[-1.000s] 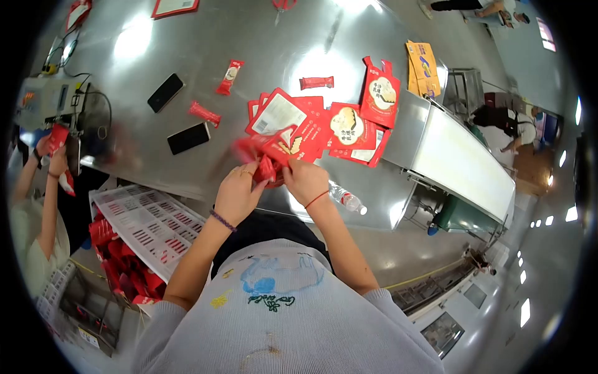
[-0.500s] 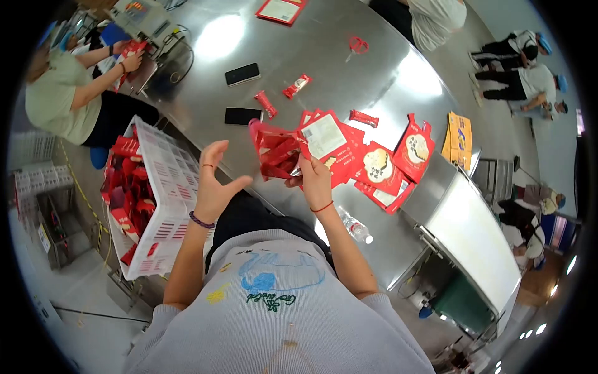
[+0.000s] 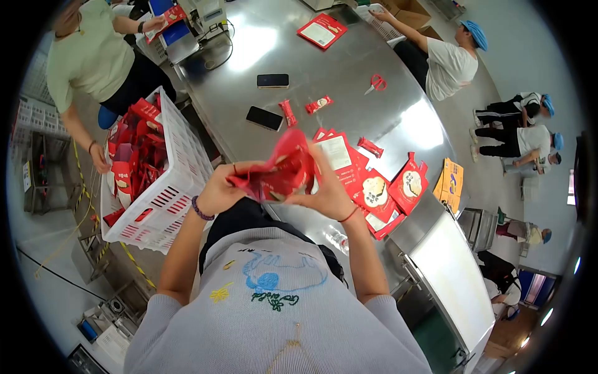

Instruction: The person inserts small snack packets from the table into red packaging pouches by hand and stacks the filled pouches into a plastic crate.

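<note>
Between both hands, in front of my body, is a red printed pouch (image 3: 285,167), tilted and slightly blurred. My left hand (image 3: 223,189) is closed on its left lower edge. My right hand (image 3: 329,192) grips the right side, thumb underneath. What the pouch contains is hard to make out. Beyond my right hand several flat red pouches (image 3: 375,192) lie overlapping on the steel table (image 3: 237,134). Small red wrapped snack bars (image 3: 319,105) lie on the table past the pouch.
A white crate (image 3: 182,181) full of red pouches stands at my left, with a co-worker's hand (image 3: 101,160) at its far side. Two phones (image 3: 264,118), red scissors (image 3: 376,83), a yellow pouch (image 3: 451,185) and a plastic bottle (image 3: 339,242) lie about. A machine (image 3: 208,19) stands at the back left.
My left hand, open and apart before, now holds the pouch too. The pouch has tilted and turned. The view has shifted, and the co-worker at left has reached an arm to the crate.
</note>
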Tool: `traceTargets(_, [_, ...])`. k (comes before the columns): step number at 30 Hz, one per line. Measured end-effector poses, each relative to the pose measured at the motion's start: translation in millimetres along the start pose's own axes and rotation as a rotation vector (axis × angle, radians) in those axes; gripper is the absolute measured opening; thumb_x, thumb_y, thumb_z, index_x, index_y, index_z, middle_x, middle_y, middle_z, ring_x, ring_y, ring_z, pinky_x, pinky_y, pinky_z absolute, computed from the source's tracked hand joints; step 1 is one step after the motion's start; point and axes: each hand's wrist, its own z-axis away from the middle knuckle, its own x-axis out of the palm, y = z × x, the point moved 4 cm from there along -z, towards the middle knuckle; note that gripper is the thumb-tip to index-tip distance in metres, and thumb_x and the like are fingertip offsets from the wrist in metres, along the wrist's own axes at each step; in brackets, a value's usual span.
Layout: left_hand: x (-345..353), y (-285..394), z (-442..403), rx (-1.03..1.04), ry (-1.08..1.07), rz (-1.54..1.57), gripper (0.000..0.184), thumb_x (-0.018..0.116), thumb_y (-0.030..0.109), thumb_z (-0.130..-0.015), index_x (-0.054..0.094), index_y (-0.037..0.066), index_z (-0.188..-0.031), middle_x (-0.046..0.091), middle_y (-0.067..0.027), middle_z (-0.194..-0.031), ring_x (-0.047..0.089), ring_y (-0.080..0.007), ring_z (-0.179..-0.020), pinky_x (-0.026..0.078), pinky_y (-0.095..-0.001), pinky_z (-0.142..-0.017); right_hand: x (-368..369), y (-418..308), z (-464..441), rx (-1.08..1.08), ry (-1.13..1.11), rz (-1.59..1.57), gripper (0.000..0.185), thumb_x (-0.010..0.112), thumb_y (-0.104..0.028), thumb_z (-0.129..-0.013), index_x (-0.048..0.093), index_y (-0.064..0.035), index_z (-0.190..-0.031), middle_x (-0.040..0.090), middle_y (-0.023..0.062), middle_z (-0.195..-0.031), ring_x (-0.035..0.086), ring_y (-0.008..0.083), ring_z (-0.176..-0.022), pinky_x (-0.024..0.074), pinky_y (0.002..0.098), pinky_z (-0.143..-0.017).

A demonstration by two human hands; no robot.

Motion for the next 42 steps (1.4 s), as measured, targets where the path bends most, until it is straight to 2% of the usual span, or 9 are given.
traceTargets(8, [-8.0,101.3,63.2,0.132,0.432,-0.307,0.038,0.071,0.004,-0.078,0.064,0.002,-0.115,0.067,-0.0091,-0.11,0.063,-0.0193,-0.104,0.049,-0.0326,-0.092,54.0,-7.0,33.9,0.173,-0.038,-0.3,0.048,0.078,0.001,-0.072,0.06,-0.0024,-0.116,0.065,0.0041,-0.101,0.062,0.0115,-0.091,0.0507,0.0261,-0.081])
traceTargets(13, [23.7,132.9,90.1,0.388,-0.066,-1.155,0.047,0.08,0.014,-0.069,0.062,0.002,-0.11,0.062,-0.0148,-0.11,0.063,-0.0305,-0.099,0.052,-0.0382,-0.081,98.1,-7.0,38.8,0.298,-0.048,-0.4,0.049,0.078,-0.002,-0.075,0.059,-0.0041,-0.12,0.067,0.0062,-0.108,0.063,0.0116,-0.096,0.0508,0.0277,-0.084])
traceTargets(19, [-0.7,94.7,75.5,-0.037,-0.141,-0.952,0.047,0.078,0.018,-0.073,0.057,0.003,-0.112,0.06,-0.0158,-0.095,0.061,-0.0338,-0.084,0.05,-0.0386,-0.075,118.6,-13.4,43.4,-0.075,-0.192,-0.123,0.053,0.071,-0.011,-0.082,0.052,-0.0067,-0.132,0.061,0.0148,-0.123,0.06,0.0295,-0.111,0.0479,0.0359,-0.094])
traceTargets(24, [-9.2,48.0,85.5,-0.382,-0.215,-0.115,0.082,0.077,-0.007,-0.067,0.029,-0.001,-0.134,0.049,-0.0164,-0.131,0.047,-0.022,-0.125,0.039,-0.0349,-0.106,120.6,-16.2,50.8,-0.182,-0.214,-0.007,0.056,0.058,-0.013,-0.09,0.038,-0.0007,-0.141,0.04,0.0188,-0.143,0.036,0.0334,-0.135,0.0308,0.0396,-0.11])
traceTargets(28, [-2.0,11.8,58.9,-0.28,-0.358,-0.499,0.084,0.08,0.007,-0.071,0.026,-0.002,-0.135,0.054,-0.0157,-0.123,0.055,-0.0216,-0.113,0.045,-0.0333,-0.095,108.3,-9.5,56.8,-0.171,-0.129,0.144,0.051,0.06,-0.01,-0.084,0.047,0.0005,-0.133,0.042,0.0217,-0.138,0.038,0.0349,-0.132,0.0279,0.0429,-0.113])
traceTargets(35, [14.5,26.7,12.7,-0.326,-0.353,-0.721,0.025,0.077,0.009,-0.072,0.066,-0.001,-0.092,0.064,-0.0185,-0.1,0.06,-0.0352,-0.093,0.048,-0.038,-0.076,82.6,-10.1,55.1,-0.003,0.042,0.26,0.041,0.059,-0.008,-0.082,0.056,-0.005,-0.124,0.056,0.0138,-0.124,0.05,0.0306,-0.12,0.0376,0.0426,-0.104])
traceTargets(39, [11.6,67.9,17.6,0.261,-0.145,-1.002,0.032,0.08,0.013,-0.068,0.066,0.001,-0.094,0.063,-0.0167,-0.091,0.059,-0.0367,-0.087,0.048,-0.0417,-0.079,53.9,-21.5,48.9,0.387,0.011,-0.322,0.039,0.055,-0.004,-0.084,0.057,-0.0062,-0.123,0.061,0.0137,-0.11,0.061,0.0307,-0.1,0.0494,0.0369,-0.089])
traceTargets(41, [-9.4,25.5,29.3,0.085,-0.466,-1.041,0.03,0.079,0.014,-0.069,0.066,0.0,-0.092,0.062,-0.0161,-0.085,0.06,-0.0357,-0.083,0.049,-0.0407,-0.079,73.8,-2.6,36.2,-0.176,0.049,-0.001,0.038,0.053,-0.002,-0.085,0.058,-0.0057,-0.123,0.062,0.0147,-0.107,0.065,0.0286,-0.091,0.0532,0.0348,-0.079])
traceTargets(42, [-3.6,41.5,34.1,0.071,-0.401,-1.012,0.029,0.079,0.015,-0.07,0.067,0.0,-0.092,0.063,-0.0164,-0.083,0.06,-0.0355,-0.082,0.049,-0.0401,-0.078,75.7,-4.9,37.8,-0.022,-0.006,-0.127,0.035,0.053,-0.003,-0.087,0.058,-0.0048,-0.122,0.064,0.014,-0.106,0.066,0.0269,-0.088,0.054,0.0342,-0.076])
